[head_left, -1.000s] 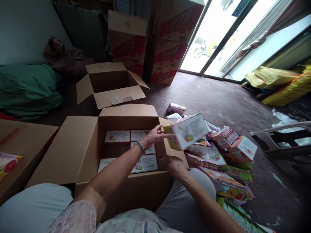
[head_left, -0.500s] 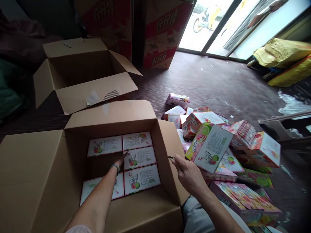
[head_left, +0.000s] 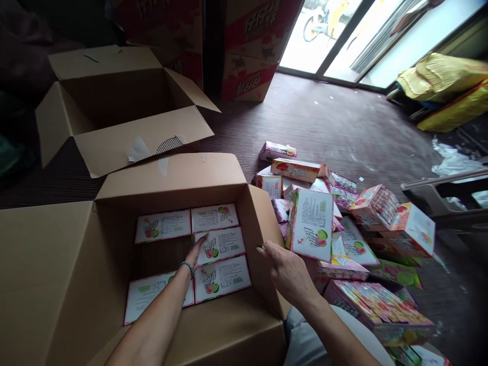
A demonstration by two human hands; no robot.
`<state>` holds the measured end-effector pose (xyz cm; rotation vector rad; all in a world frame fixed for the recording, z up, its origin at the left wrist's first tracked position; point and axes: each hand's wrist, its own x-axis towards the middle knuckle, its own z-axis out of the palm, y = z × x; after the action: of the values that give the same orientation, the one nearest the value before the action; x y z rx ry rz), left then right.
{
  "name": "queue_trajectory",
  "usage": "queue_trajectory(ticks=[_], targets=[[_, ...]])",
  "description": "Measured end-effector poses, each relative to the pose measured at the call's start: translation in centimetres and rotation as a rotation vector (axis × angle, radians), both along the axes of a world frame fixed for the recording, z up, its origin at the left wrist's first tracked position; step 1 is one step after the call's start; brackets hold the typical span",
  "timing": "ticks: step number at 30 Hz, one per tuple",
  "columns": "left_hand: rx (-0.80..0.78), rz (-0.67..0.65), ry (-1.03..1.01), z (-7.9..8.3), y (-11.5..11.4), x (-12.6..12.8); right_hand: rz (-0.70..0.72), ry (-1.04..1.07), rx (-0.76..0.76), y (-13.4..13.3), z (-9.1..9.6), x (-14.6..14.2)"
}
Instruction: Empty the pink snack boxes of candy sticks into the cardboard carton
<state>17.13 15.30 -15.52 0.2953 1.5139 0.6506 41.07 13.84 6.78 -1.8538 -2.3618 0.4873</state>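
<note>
My left hand (head_left: 196, 252) reaches into the open cardboard carton (head_left: 224, 333), fingers stretched out against the left end of a white fruit-printed box (head_left: 224, 245). Several matching boxes lie flat around it, with a gap left of my hand; my forearm partly covers the front left box (head_left: 147, 295). My right hand (head_left: 287, 269) is closed in a pinch by the carton's right flap (head_left: 265, 208). Whatever it pinches, if anything, is too small to make out. Just beyond it, a white box with guava and lime print (head_left: 312, 226) leans on a pile.
Pink, orange and purple boxes (head_left: 295, 170) are heaped on the floor at right, beside an open box of sachets (head_left: 381, 305). A second open carton (head_left: 145, 132) stands behind. Stacked red-printed cartons (head_left: 247, 61), a glass door and yellow sacks (head_left: 446, 81) are farther back.
My left hand has shifted slightly right, against the middle box. On the pile, the guava-and-lime box has turned more upright and moved left, and an orange box lies differently behind it.
</note>
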Motion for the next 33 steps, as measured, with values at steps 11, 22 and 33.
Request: queue_trajectory(ticks=[11, 22, 33], targets=[[0.347, 0.04, 0.285, 17.4, -3.6, -1.9, -0.334, 0.319, 0.099, -0.2, 1.1, 1.0], [0.814, -0.219, 0.258, 20.1, -24.4, -7.1, 0.279, 0.131, 0.067, -12.7, 7.7, -6.4], [0.975, -0.171, 0.338, 18.7, -25.2, -6.4, 0.81, -0.433, 0.07, -17.7, 9.4, -15.1]])
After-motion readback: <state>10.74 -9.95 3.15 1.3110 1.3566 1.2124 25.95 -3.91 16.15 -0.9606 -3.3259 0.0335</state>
